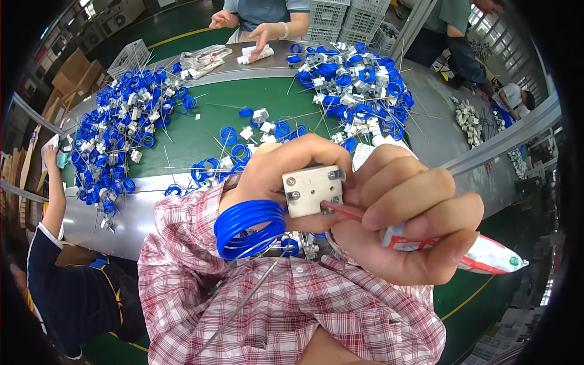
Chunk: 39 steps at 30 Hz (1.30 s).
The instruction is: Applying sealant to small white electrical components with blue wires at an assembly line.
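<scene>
Close in front of me, my left hand (267, 167) grips a capillary thermostat by its white square block (312, 191), which has metal terminals at the corners. A coil of blue tubing (250, 230) hangs from it beside my left wrist, with a thin metal rod (249, 295) slanting down across my shirt. My right hand (420, 213) is closed around a white and red squeeze tube (490, 254). The tube's thin reddish nozzle (344, 210) points left, its tip at the block's lower right terminal. Whether anything comes out of it is too small to tell.
Heaps of similar blue-coiled thermostats lie at the left (115, 131) and far right (359, 85) of the green mat (213, 115); several more lie behind my hands. Across the table stands a person (267, 18) with both hands showing. Another person's arm (55, 194) reaches in at left. Grey crates (328, 21) stand behind.
</scene>
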Each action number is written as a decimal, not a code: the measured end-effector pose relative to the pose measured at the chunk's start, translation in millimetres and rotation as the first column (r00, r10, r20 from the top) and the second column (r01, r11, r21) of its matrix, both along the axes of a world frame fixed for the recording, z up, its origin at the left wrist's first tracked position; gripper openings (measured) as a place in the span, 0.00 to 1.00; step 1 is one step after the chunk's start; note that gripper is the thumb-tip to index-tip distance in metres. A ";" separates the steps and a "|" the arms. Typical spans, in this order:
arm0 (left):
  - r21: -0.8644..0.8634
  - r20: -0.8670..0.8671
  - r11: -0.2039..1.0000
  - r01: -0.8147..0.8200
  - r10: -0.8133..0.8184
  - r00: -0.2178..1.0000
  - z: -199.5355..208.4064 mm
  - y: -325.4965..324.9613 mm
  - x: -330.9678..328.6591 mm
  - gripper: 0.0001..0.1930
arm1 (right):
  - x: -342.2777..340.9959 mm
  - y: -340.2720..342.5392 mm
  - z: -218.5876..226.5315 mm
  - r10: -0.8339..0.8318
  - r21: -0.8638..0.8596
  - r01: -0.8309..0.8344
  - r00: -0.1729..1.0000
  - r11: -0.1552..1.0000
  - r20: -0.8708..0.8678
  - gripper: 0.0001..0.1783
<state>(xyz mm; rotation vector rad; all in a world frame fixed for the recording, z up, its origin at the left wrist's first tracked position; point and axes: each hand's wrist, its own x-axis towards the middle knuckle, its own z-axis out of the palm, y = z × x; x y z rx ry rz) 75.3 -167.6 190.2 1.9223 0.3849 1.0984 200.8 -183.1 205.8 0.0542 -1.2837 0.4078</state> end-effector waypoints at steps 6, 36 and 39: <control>-0.001 -0.004 1.000 0.009 -0.009 1.000 1.1 0.8 -6.6 0.20 | -6.3 1.6 2.3 0.136 -0.020 -0.138 0.989 0.990 -0.060 0.18; 0.926 -0.125 0.127 -0.355 0.992 0.029 -28.4 196.3 -209.1 0.17 | 266.3 -76.0 -198.6 -0.691 -0.969 0.160 0.722 0.187 -0.014 0.22; 0.753 -0.335 0.623 -0.214 0.642 0.689 0.5 156.2 5.0 0.16 | 269.0 -78.5 -227.8 -0.756 -0.954 0.133 0.643 0.270 -0.124 0.23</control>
